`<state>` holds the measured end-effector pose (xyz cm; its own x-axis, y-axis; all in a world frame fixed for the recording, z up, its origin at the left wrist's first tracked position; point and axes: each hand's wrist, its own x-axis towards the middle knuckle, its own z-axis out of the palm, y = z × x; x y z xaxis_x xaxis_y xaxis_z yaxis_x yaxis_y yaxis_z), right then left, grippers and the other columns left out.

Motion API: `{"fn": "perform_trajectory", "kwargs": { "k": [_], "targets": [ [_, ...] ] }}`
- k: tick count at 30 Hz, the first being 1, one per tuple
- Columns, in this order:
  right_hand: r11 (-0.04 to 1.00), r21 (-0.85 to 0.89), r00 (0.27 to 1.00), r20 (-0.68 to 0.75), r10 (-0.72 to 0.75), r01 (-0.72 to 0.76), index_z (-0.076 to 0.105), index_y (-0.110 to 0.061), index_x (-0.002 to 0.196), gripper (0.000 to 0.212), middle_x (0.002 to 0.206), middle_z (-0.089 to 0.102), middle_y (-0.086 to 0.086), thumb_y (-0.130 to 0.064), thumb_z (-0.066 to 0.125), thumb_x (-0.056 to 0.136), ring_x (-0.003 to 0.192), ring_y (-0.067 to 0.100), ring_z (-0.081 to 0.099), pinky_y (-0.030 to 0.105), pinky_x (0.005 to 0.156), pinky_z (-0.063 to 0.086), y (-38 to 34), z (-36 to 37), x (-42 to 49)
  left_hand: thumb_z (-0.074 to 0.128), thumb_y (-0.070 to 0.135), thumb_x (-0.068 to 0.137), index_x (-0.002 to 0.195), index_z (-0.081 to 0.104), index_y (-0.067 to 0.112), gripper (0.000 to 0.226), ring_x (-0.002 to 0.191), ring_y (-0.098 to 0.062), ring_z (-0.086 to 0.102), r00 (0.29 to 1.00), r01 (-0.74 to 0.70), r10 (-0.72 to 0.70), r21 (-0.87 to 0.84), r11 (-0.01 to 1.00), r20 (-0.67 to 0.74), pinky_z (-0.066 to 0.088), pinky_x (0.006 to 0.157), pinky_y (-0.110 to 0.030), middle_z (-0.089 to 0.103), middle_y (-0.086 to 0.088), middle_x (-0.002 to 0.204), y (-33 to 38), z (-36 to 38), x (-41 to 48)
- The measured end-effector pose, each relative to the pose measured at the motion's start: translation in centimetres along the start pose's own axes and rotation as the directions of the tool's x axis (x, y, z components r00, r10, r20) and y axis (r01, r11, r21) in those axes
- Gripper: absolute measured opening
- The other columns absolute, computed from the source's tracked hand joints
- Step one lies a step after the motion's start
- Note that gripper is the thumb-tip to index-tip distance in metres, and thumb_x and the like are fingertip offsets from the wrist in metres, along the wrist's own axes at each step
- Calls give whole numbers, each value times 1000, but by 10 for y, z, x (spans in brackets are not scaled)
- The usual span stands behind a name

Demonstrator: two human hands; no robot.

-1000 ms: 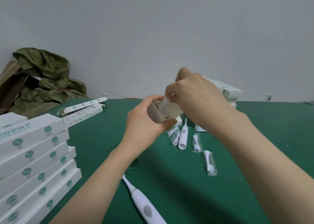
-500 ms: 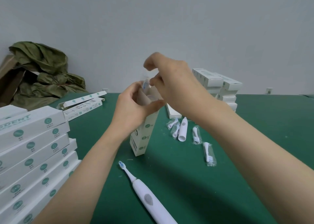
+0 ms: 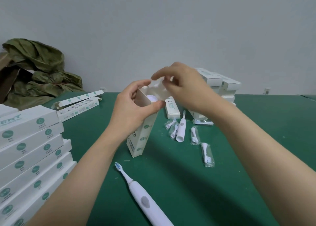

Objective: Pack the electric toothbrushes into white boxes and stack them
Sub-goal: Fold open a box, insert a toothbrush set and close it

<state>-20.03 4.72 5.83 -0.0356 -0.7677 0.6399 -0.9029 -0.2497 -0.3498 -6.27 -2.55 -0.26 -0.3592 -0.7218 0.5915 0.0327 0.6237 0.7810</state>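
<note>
L hand (image 3: 131,112): gripped upper end of white box (image 3: 142,140); thumb on near wall, fingers round far side.
R hand (image 3: 186,88): close above L hand; thumb & forefinger pinched top flap (image 3: 159,87).
White box: stood tilted, lower end on green table (image 3: 256,123) below L hand; top open.
Boxed toothbrush (image 3: 152,98): round white base showed in opening, btw both hands.
Loose toothbrush (image 3: 142,196): lay flat btw the forearms, nearer the person.
Bagged brush heads (image 3: 195,135): under R wrist, beside second handle (image 3: 181,129).
Packed stack (image 3: 30,148): left of L forearm.
Far stack (image 3: 220,83): behind R hand.
</note>
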Motion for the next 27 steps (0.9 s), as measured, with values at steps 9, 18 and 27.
{"fn": "perform_trajectory", "kwargs": {
  "k": [9, 18, 27],
  "targets": [
    [716, -269, 675, 240, 698, -644, 56, -2, 93, 20, 86, 58, 9, -22, 53, 92, 73, 24, 57, 31, 59, 45, 109, 85, -20, 84, 43, 57, 103, 59, 45, 53, 96, -2, 63, 1000, 0, 0, -18, 1000, 6, 49, 82, -18, 67, 12, 106, 0, -1, -2],
    [636, -690, 660, 303, 687, -346, 52, -9, 115, 31, 110, 58, 7, -15, 60, 86, 102, 25, 58, 30, 70, 40, 94, 113, -12, 82, 41, 59, 112, 59, 41, 57, 102, -6, 60, 996, -53, 51, 34, 998, 78, 48, 86, -22, 63, 19, 108, -1, 5, -2],
    [465, 812, 786, -11, 618, -354, 47, -6, 102, 19, 80, 54, 7, -2, 58, 88, 52, 12, 51, 22, 52, 47, 34, 4, -15, 85, 36, 65, 113, 59, 38, 55, 85, -2, 57, 999, -39, 38, 50, 998, 12, 44, 79, -13, 59, 20, 89, -3, 5, -3]
  ]
}}
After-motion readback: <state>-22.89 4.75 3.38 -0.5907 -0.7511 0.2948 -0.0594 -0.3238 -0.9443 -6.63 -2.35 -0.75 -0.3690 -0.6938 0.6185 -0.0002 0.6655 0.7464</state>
